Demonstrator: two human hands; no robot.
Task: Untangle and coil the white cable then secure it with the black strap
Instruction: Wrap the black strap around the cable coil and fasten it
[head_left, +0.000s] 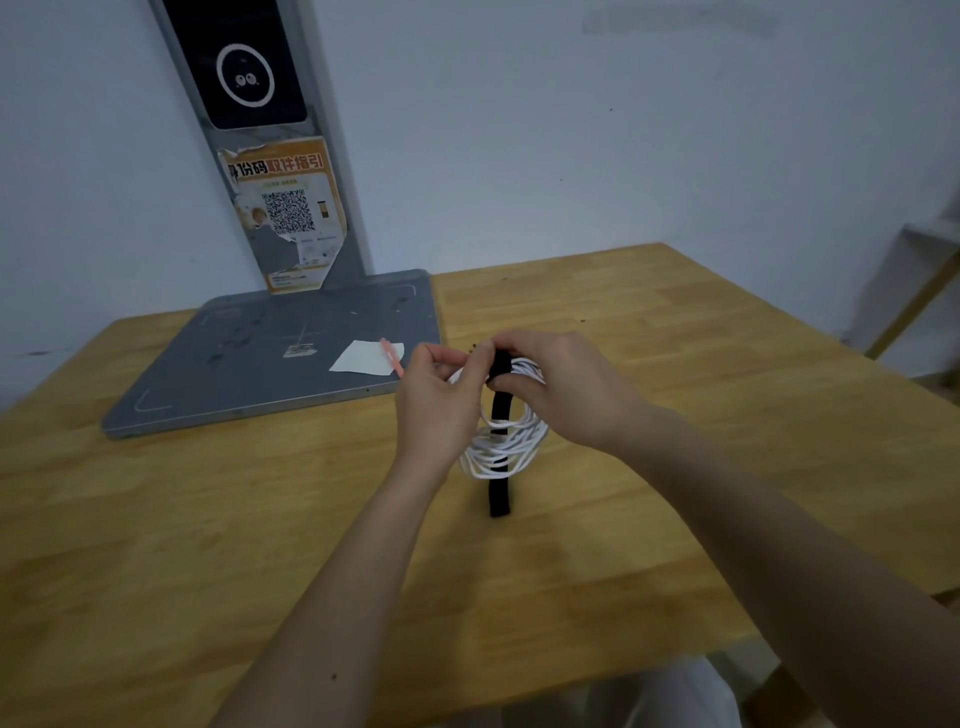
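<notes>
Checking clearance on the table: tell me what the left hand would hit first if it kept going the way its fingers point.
Probably the right hand: the left hand's fingertips point right, toward the black strap it pinches.

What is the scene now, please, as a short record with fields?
cable: white cable already coiled, held above the table
strap: black strap runs through the coil, loose end hanging down
left hand: left hand pinches the coil's top
right hand: right hand grips the strap's upper end
background: grey stand base, white paper
</notes>
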